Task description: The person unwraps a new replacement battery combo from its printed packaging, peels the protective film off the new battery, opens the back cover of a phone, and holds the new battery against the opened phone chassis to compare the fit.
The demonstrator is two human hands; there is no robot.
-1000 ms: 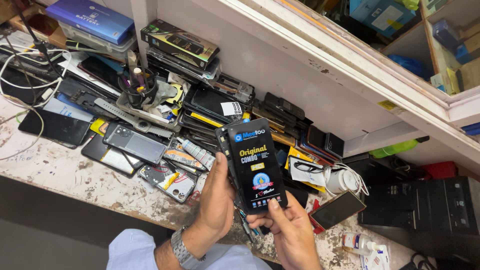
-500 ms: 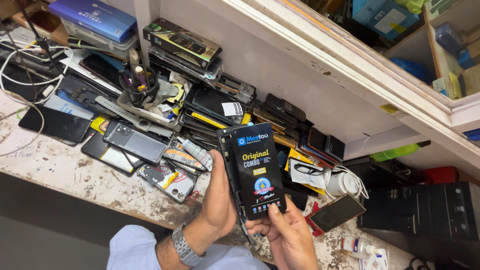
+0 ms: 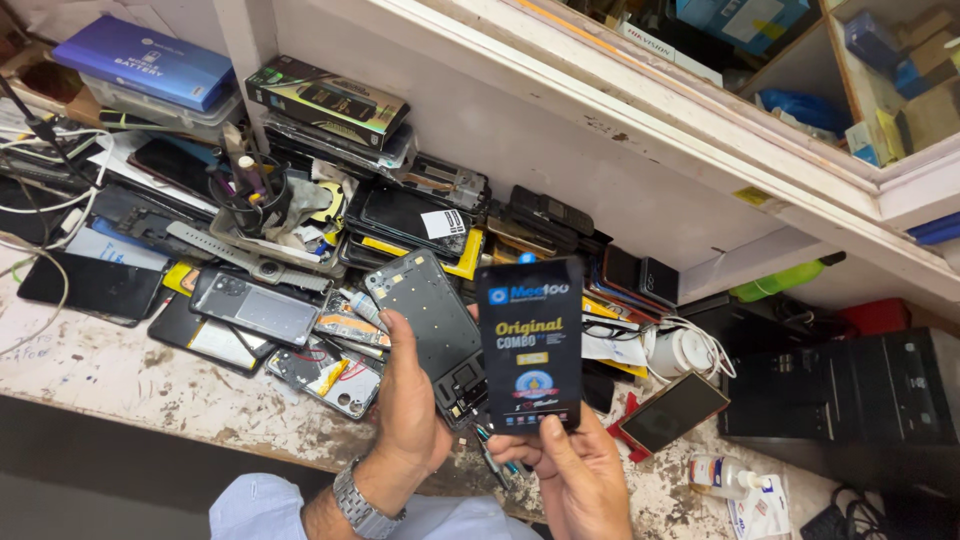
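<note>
My left hand [image 3: 408, 400] grips a dark, opened phone frame [image 3: 428, 320] with its inner side showing, tilted up over the bench. My right hand [image 3: 575, 470] holds a flat black package [image 3: 530, 345] with yellow and blue print upright by its lower edge, thumb on the front. The package stands just right of the phone frame, and its left edge overlaps the frame's lower corner. A metal wristwatch [image 3: 362, 500] sits on my left wrist.
A worn white workbench [image 3: 110, 385] carries a heap of phones, back covers and parts [image 3: 255, 305]. Boxes [image 3: 145, 60] are stacked at the back left. A phone with a dark screen [image 3: 672, 412], a small bottle [image 3: 722, 475] and black cases [image 3: 840, 385] lie right. Shelves [image 3: 800, 90] run above.
The phone frame and the package, held together before, have come apart: my left hand now holds the frame to the left, my right hand keeps the package upright.
</note>
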